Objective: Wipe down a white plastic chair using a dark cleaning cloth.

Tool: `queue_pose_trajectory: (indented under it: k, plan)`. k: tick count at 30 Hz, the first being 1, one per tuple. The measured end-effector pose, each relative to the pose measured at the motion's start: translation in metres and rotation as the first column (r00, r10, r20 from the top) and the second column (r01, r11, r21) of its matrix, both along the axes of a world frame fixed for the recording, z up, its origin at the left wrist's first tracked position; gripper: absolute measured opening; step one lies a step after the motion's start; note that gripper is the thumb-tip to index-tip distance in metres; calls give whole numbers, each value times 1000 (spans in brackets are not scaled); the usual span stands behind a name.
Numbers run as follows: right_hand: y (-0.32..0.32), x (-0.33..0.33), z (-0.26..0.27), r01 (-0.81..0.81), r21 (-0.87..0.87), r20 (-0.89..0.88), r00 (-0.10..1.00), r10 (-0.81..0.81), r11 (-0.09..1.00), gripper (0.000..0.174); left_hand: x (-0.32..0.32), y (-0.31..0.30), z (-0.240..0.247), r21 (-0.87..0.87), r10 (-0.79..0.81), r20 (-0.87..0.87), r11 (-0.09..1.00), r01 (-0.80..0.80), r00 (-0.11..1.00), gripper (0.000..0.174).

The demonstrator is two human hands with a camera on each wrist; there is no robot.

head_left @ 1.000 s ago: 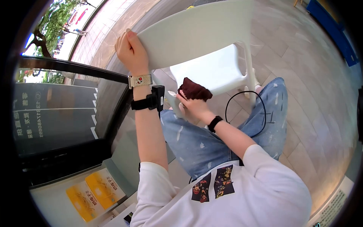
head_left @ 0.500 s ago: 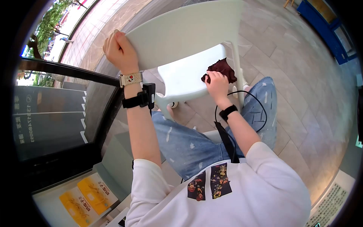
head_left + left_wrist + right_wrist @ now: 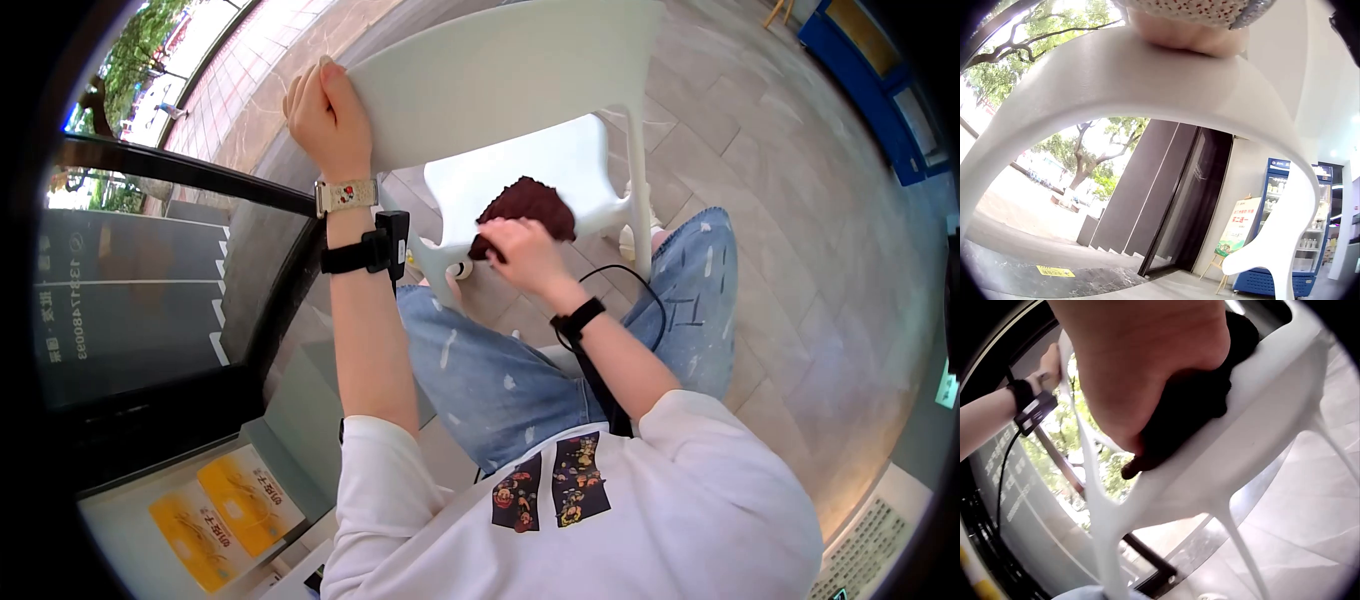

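Note:
A white plastic chair stands in front of me, its curved backrest (image 3: 500, 85) on the far side from my body. My left hand (image 3: 330, 120) grips the upper left corner of the backrest, thumb on top. On the white seat (image 3: 455, 185) lies a dark maroon cloth (image 3: 530, 203), bunched and creased. My right hand (image 3: 525, 255) holds the cloth near the seat's front edge, with part of it spread out beyond the fingers. In the right wrist view the cloth (image 3: 1191, 406) fills the space under the palm and presses along the seat edge.
My knees in blue jeans (image 3: 700, 290) flank the chair. A black cable (image 3: 650, 285) loops near the right forearm. To the left are a dark-framed glass door (image 3: 180, 290) and yellow-and-white boxes (image 3: 240, 500). A blue fridge (image 3: 1272, 281) and a poster stand (image 3: 1235, 225) appear in the left wrist view.
My right hand moved with the cloth from the seat's front left over to its right side, then back toward the left front. My left hand kept its hold on the backrest.

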State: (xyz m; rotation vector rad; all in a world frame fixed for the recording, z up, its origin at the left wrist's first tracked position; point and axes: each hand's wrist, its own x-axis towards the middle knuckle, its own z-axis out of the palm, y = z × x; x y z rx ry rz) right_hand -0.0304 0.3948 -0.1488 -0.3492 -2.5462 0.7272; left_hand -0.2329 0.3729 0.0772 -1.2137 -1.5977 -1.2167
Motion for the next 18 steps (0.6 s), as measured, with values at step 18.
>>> queue_pose_trajectory:
  k: [18]
  plan:
    - [-18, -9, -14, 239, 10, -187, 954, -233, 971, 29, -4, 5, -2, 50, 63, 1, 997, -63, 998, 34]
